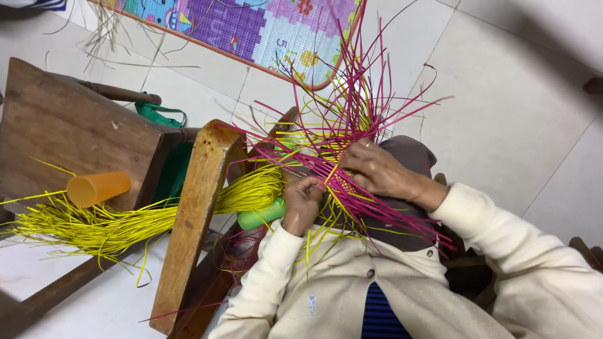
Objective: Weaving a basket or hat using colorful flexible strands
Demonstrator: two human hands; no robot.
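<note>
A half-woven piece of magenta and yellow strips (342, 183) sits on my lap, over a dark cloth (408, 154). Its loose ends fan upward and to the sides. My left hand (301, 204) is closed on strips at the piece's left edge. My right hand (377, 169) lies on top of the weave, its fingers pinching magenta strips near the centre. Both arms are in cream sleeves.
A bundle of yellow strips (125, 220) lies across a wooden stool (75, 125), with an orange cup (97, 187) on its side. A wooden plank (195, 213) leans in front. Nearby are a green tube-like object (260, 215), a green bag (164, 117) and a colourful play mat (251, 25) on the tiled floor.
</note>
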